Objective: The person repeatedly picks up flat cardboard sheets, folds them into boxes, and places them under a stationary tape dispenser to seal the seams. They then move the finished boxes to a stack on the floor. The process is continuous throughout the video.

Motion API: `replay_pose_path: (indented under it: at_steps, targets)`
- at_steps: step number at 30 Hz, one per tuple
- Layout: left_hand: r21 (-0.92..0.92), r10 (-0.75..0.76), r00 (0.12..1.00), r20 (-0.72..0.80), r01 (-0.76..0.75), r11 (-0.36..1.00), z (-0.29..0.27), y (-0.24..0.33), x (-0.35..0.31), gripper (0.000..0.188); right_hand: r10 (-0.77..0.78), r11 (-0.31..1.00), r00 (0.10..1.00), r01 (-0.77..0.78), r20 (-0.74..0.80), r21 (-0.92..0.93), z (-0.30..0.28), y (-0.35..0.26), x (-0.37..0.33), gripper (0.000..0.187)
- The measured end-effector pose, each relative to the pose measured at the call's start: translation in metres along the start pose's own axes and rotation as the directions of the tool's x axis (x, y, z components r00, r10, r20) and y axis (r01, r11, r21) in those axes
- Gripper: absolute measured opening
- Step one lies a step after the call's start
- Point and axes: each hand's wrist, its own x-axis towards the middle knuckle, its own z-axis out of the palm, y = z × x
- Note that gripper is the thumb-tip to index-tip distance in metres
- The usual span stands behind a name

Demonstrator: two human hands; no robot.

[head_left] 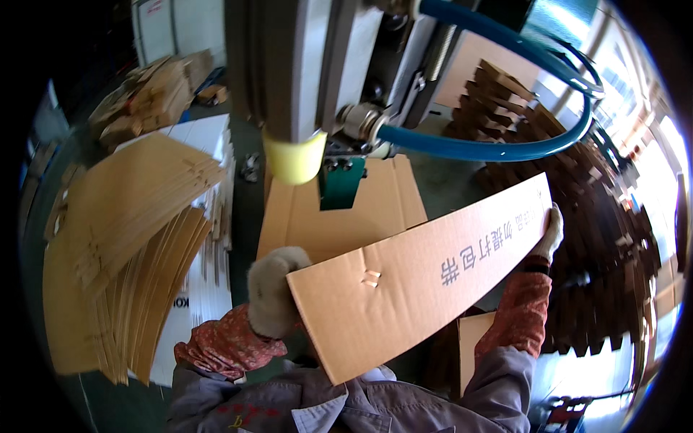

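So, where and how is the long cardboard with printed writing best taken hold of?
Probably by the two short ends of the cardboard, with the left hand coming from the left and the right hand from the right. It is long and flat, and slants upward to the right in the picture, so one hand at each end should steady it best.

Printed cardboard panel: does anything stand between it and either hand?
Only the gloves visibly do. The left hand is at the printed cardboard panel's left end, the right hand at its right end; behind the panel, contact is hidden.
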Motion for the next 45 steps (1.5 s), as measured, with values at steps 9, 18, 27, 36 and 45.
replay_pose_path:
  at_steps: [9,18,27,36,45]
  targets:
    - [0.52,0.358,0.871,-0.335,-0.146,0.842,-0.019,0.161,-0.153,0.046,-0.03,0.988,0.939,0.081,0.342,-0.134,0.075,0.054,-0.146,0.034]
    - [0.828,0.218,0.802,0.557,-0.517,-0.216,0.185,0.135,-0.178,0.025,0.335,0.755,-0.382,-0.438,0.861,-0.488,0.197,-0.078,-0.302,0.047]
    - [0.767,-0.008,0.788,0.615,-0.6,-0.228,0.343,0.114,-0.168,0.027,-0.493,0.841,-0.649,-0.184,0.58,0.509,0.209,-0.175,-0.322,0.019]
    - [0.881,-0.324,0.858,-0.399,0.457,0.123,0.174,0.254,-0.197,0.046,0.422,0.862,-0.557,0.491,0.716,-0.126,0.061,0.036,-0.167,0.024]
    - [0.544,-0.562,0.805,0.189,0.391,0.743,0.18,0.037,-0.088,0.036,0.489,0.847,-0.093,0.289,0.867,-0.447,0.054,-0.05,-0.204,0.024]
